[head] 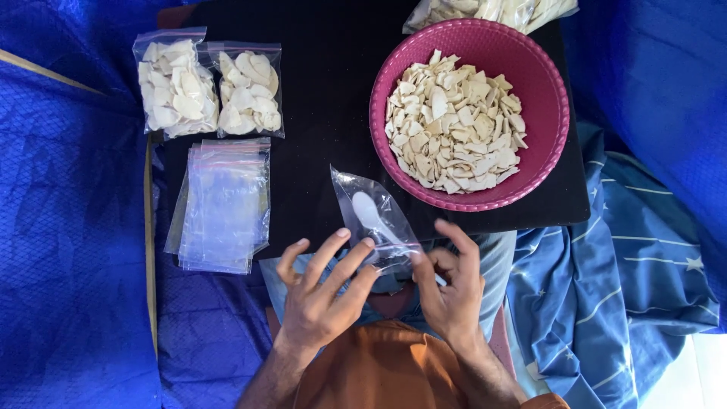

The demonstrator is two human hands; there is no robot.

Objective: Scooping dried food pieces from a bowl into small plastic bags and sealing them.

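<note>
A small clear zip bag (pixel 376 216) with one pale chip inside is held up between both hands above my lap. My left hand (pixel 322 291) pinches its lower edge with fingertips, fingers spread. My right hand (pixel 452 284) grips the bag's right lower corner. Just beyond stands a pink bowl (pixel 553 98) heaped with pale dried chips (pixel 453 125) on a black board (pixel 326 106).
Two filled clear bags of chips (pixel 208 91) lie at the board's far left. A stack of empty zip bags (pixel 223 204) sits below them. Another bag of chips (pixel 492 11) rests behind the bowl. Blue cloth (pixel 68 227) surrounds the board; star-patterned fabric (pixel 606 265) lies right.
</note>
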